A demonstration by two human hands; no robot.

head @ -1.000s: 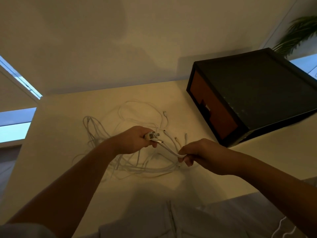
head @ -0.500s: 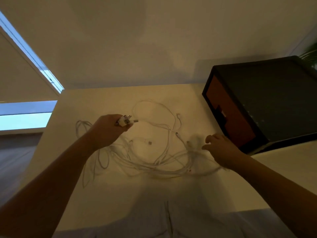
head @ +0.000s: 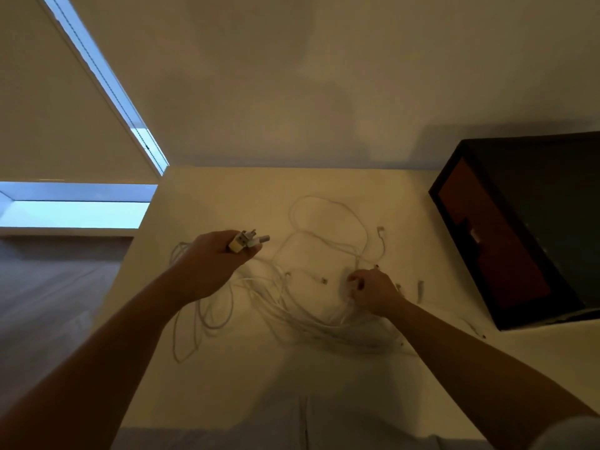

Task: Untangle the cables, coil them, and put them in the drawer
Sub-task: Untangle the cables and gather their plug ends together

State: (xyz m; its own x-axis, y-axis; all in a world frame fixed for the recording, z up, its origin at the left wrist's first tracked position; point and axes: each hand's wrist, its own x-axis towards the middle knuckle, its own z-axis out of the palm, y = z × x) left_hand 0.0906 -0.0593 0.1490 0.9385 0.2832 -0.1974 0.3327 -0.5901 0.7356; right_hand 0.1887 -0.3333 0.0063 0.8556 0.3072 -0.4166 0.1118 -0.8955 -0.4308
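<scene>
A tangle of thin white cables [head: 311, 306] sprawls over the middle of the cream table [head: 227, 384]. My left hand [head: 214, 258] is raised a little above the table and grips a white plug [head: 247, 241] whose cable trails down into the tangle. My right hand [head: 370, 290] is down in the right side of the pile, fingers curled and pinching cable strands [head: 349, 280] there. The dark drawer unit [head: 532, 228] with a reddish-brown drawer front [head: 487, 235] stands at the right, its drawer closed.
The wall rises just behind the table's far edge. A window and a sill [head: 74, 212] lie to the left, beyond the table's left edge. Loose connector ends [head: 420, 289] lie between my right hand and the drawer unit.
My hands have parted: the left hand carried the plug to the left and up, while the right hand let go of its cable, moved right and dropped into the pile, closing on strands.
</scene>
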